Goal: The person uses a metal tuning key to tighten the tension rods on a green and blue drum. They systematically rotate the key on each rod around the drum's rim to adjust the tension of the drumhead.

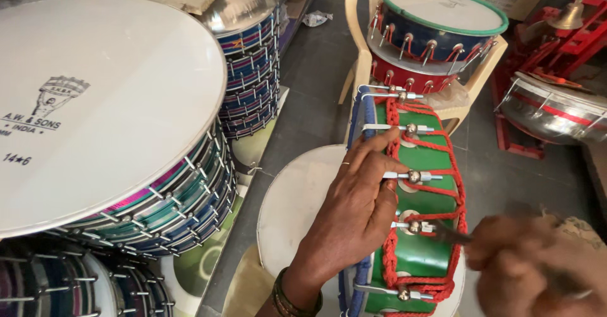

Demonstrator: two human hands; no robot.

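Observation:
A green drum (420, 203) lies on its side, laced with red rope and fitted with several chrome tension rods and round nuts. My left hand (354, 212) rests over its upper rim, fingers spread along the blue-edged hoop, steadying it. My right hand (531, 266), blurred at the lower right, grips a dark metal tool (450, 234) whose tip meets one of the nuts (414, 226) on the drum's side. Under the green drum lies a white drumhead (297, 209).
A tall stack of drums with a large white head (95, 102) fills the left. More stacked drums (250, 70) stand behind. A plastic chair (363, 51) holds a blue drum (442, 23) on a red one. Red metal frames and a steel drum (556, 111) stand at the right.

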